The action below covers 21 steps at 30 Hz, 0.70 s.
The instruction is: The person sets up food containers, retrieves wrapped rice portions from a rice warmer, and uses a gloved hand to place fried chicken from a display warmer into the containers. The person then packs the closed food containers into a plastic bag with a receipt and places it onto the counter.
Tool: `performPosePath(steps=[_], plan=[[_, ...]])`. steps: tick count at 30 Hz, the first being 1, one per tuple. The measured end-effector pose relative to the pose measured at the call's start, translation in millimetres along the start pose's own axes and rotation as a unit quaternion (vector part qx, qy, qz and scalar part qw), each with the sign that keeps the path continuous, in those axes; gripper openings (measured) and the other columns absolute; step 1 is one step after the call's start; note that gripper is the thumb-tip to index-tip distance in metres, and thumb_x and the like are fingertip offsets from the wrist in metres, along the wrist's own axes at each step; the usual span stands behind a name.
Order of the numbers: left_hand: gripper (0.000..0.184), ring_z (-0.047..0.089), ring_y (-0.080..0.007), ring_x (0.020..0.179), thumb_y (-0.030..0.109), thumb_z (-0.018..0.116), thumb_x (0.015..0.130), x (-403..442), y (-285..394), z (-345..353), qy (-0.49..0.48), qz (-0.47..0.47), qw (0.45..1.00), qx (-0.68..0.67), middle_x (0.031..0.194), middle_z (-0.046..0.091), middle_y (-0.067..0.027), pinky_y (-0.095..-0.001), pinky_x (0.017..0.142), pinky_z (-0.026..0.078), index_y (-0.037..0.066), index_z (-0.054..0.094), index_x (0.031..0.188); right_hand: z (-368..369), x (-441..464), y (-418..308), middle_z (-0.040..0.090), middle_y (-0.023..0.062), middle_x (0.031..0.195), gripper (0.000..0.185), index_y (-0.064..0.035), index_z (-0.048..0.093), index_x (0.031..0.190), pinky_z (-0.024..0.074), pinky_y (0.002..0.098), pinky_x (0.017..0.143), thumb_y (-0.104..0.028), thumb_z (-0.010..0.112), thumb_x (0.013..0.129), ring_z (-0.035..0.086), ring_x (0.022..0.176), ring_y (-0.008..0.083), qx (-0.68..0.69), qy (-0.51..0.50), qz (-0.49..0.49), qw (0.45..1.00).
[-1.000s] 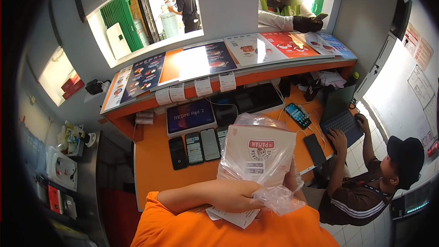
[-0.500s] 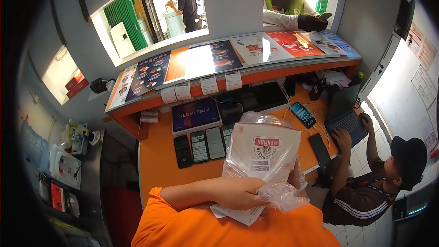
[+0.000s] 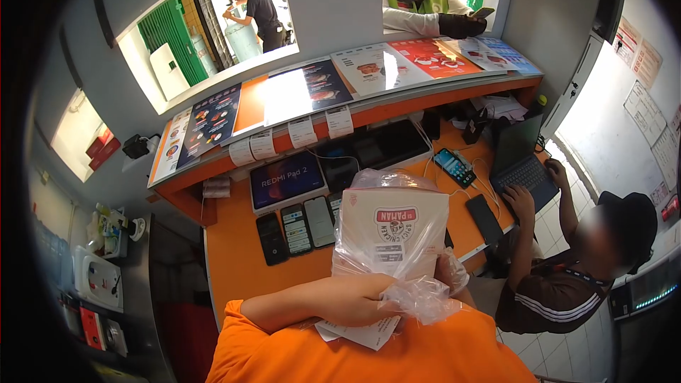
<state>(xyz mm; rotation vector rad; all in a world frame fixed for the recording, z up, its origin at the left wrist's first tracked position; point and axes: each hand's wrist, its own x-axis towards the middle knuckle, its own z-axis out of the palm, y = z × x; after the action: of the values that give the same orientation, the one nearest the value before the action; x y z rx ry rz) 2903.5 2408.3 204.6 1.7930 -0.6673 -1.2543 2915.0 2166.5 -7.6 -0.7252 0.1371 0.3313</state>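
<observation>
Close to my chest is a takeaway box [image 3: 389, 230] printed "Si Paman Spicy Chicken", inside a clear plastic bag [image 3: 418, 301]. My left hand [image 3: 358, 299] is closed on the bag's gathered top, the fingers wrapped in the crumpled plastic. Partly hidden behind the plastic, my right hand [image 3: 448, 271] grips the bag at the box's right side. White paper slips [image 3: 362, 333] hang below my left hand, against my orange shirt.
Several phones [image 3: 296, 229] and a Redmi Pad 2 box [image 3: 287, 179] lie on the orange desk [image 3: 237, 248]. Menu boards [image 3: 308, 89] cover the ledge above. At right, a co-worker [image 3: 560, 276] types on a laptop [image 3: 525, 163]. Someone in a vest [image 3: 425, 3] leans at the window.
My view has shifted slightly, so the desk and windows sit further left. Both hands keep hold of the bag. The person outside at left bends lower over the gas cylinder.
</observation>
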Motion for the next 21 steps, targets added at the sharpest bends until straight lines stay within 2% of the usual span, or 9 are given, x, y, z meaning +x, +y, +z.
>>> performPosePath(steps=[16, 21], plan=[[0.032, 0.060, -0.0170, 0.082, 0.032, 0.040, 0.101, 7.5, -3.9, 3.8, -0.011, 0.034, 0.999, 0.011, 0.095, 0.064, -0.0077, -0.0299, 0.072, 0.049, 0.011, 0.060, 0.113, 5.0, 2.3, 3.2, 0.055, 0.0125, 0.123, 0.061, -0.0030, 0.043, 0.130, 0.0470, 0.0335, 0.090, -0.047, 0.046, 0.089, 0.056, 0.107, 0.0204, -0.001, -0.009, 0.001, 1.000], [0.032, 0.061, -0.0170, 0.084, 0.032, 0.040, 0.101, 6.0, 4.3, 3.2, -0.018, 0.014, 1.000, 0.015, 0.098, 0.064, -0.0081, -0.0296, 0.074, 0.049, 0.011, 0.059, 0.116, 4.7, 4.1, 3.3, 0.055, 0.0127, 0.123, 0.061, -0.0028, 0.044, 0.130, 0.0473, 0.0332, 0.089, -0.047, 0.046, 0.088, 0.056, 0.106, 0.0203, -0.005, -0.010, 0.002, 1.000]])
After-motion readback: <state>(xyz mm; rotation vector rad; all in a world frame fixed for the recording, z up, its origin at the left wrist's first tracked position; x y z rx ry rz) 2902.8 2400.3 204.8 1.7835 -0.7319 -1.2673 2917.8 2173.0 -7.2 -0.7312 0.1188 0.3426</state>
